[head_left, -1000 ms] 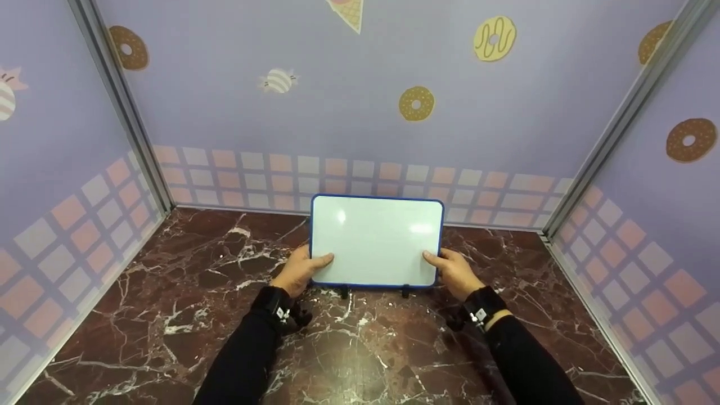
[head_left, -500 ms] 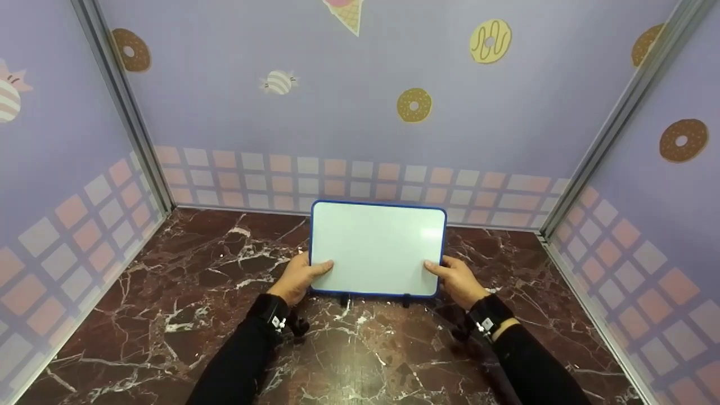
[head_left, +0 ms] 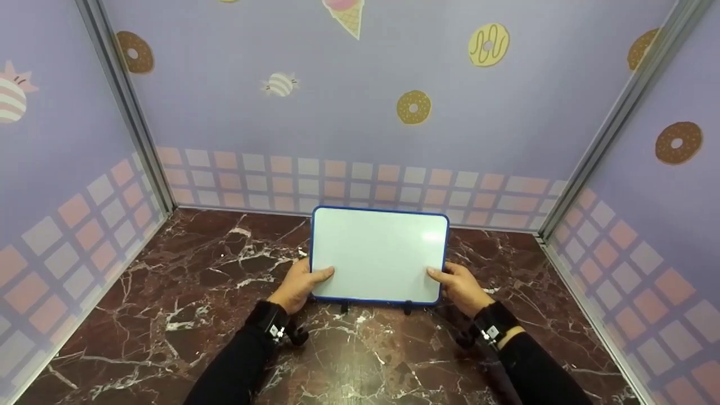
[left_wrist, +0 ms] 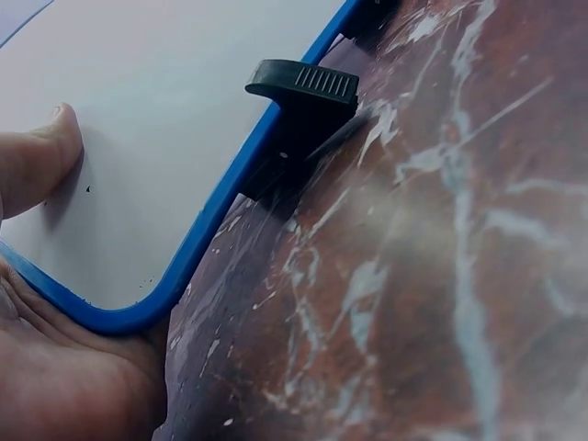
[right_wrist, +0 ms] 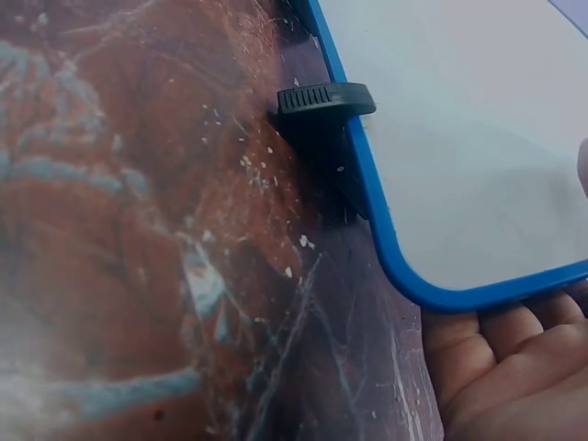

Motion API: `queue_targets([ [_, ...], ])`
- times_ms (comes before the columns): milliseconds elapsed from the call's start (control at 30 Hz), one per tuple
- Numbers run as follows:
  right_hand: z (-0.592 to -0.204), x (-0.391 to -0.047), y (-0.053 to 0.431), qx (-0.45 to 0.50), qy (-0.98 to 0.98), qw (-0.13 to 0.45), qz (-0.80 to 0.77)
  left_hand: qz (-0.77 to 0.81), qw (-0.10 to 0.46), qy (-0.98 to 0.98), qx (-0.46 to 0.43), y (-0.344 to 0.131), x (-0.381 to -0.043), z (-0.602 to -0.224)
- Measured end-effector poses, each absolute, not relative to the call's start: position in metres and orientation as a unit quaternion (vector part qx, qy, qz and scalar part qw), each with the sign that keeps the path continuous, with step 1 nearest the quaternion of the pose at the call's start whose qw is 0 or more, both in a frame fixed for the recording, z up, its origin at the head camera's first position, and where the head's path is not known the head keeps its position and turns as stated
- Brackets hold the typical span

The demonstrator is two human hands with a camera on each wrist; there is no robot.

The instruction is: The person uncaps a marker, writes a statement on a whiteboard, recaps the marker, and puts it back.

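Note:
A small whiteboard (head_left: 379,253) with a blue frame leans back, held at both sides in the head view. My left hand (head_left: 298,283) grips its left edge, thumb on the white face and fingers behind. At the opposite edge my right hand (head_left: 462,286) grips it the same way, fingers curled behind the frame in the right wrist view. Two black feet hook over the lower edge: the left foot (left_wrist: 308,87) and the right foot (right_wrist: 322,101). What stands behind the board is mostly hidden.
Under the board spreads a dark red marbled tabletop (head_left: 185,315). A lilac back wall (head_left: 225,118) with sweets and tile prints rises behind, and side walls meet it at grey metal posts (head_left: 610,124).
The whiteboard and both hands have shifted a little toward me, lower in the head view. Both hands keep their grip throughout. The head camera has tilted slightly.

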State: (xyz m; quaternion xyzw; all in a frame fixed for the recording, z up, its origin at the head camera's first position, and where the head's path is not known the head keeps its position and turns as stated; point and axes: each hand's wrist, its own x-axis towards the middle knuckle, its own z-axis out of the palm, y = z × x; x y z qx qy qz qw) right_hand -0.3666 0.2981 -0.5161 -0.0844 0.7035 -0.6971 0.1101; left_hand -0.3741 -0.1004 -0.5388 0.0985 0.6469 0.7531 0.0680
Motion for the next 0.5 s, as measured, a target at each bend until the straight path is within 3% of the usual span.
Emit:
queue_targets([
  [500, -0.520, -0.353, 0.303, -0.095, 0.687, 0.116, -0.711, 0.755, 0.071, 0.645, 0.093, -0.099, -0.362, -0.541],
])
